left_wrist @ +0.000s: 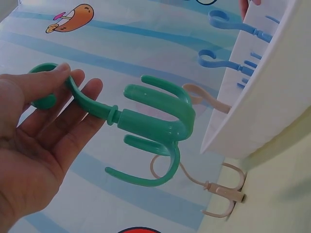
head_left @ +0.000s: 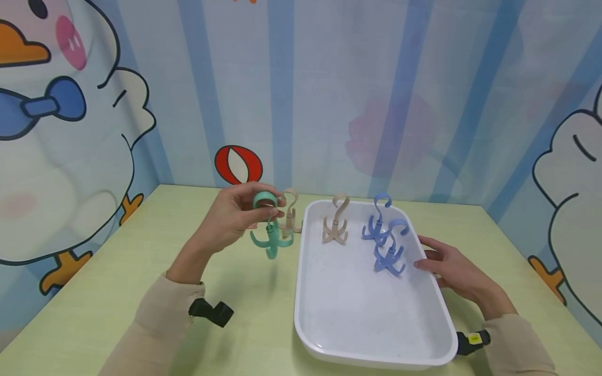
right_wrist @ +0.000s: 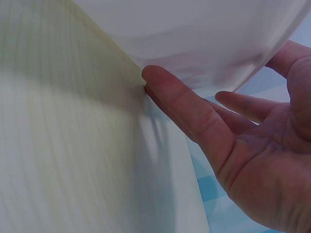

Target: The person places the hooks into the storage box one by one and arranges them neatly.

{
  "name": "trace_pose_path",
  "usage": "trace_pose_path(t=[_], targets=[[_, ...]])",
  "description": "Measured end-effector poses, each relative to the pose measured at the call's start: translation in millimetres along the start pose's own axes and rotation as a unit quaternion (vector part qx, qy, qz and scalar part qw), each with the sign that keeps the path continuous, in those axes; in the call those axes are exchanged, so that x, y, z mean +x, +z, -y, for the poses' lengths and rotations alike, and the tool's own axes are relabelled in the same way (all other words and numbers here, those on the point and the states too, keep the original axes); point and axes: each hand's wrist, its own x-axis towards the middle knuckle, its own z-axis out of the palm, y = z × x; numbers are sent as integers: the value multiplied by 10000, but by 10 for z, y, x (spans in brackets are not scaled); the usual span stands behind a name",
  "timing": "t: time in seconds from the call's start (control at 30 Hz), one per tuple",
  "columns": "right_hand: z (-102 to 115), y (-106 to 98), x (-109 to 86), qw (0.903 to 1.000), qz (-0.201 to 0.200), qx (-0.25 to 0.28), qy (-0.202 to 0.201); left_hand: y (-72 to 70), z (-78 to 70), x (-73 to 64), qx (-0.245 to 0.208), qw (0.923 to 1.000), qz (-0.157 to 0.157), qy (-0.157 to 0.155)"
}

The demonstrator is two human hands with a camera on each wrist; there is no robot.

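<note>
In the head view, my left hand [head_left: 235, 211] pinches a green multi-prong swivel hook [head_left: 271, 237] by its curved top, holding it above the table left of the tray. The left wrist view shows its prongs [left_wrist: 165, 126] pointing away from the palm. My right hand [head_left: 458, 269] holds the right rim of a white tray [head_left: 357, 313], thumb over the edge and fingers along the outer wall. Inside the tray, one beige hook [head_left: 335, 230] stands at the back left. Two blue hooks, one farther back [head_left: 374, 227] and one nearer [head_left: 390, 258], stand on the right.
Another beige hook [head_left: 290, 219] stands on the light green table [head_left: 244, 324], outside the tray and just behind the left hand. A blue striped curtain [head_left: 310, 104] with cartoon figures rises at the table's back edge.
</note>
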Motion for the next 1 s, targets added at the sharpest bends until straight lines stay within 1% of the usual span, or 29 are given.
trace_pose_path(t=[0.23,0.43,0.53,0.73,0.8,0.9,1.0], targets=[[-12,-3,1,10000,34,25,-12,63,1,38,-114,9999,39,105],[-19,-8,-1,10000,48,28,-25,115,12,77,-99,9996,89,234],[-16,-11,-3,10000,39,4,-5,138,19,92,-166,9995,156,223],[-9,-13,-4,10000,26,-14,37,184,17,105,-614,9978,255,18],[-10,-14,-1,10000,27,-8,42,203,17,111,-700,9972,275,-20],[-15,-14,3,10000,36,6,36,233,25,126,-731,9968,318,-9],[-22,-16,8,10000,64,40,9,264,35,145,-671,9972,321,48]])
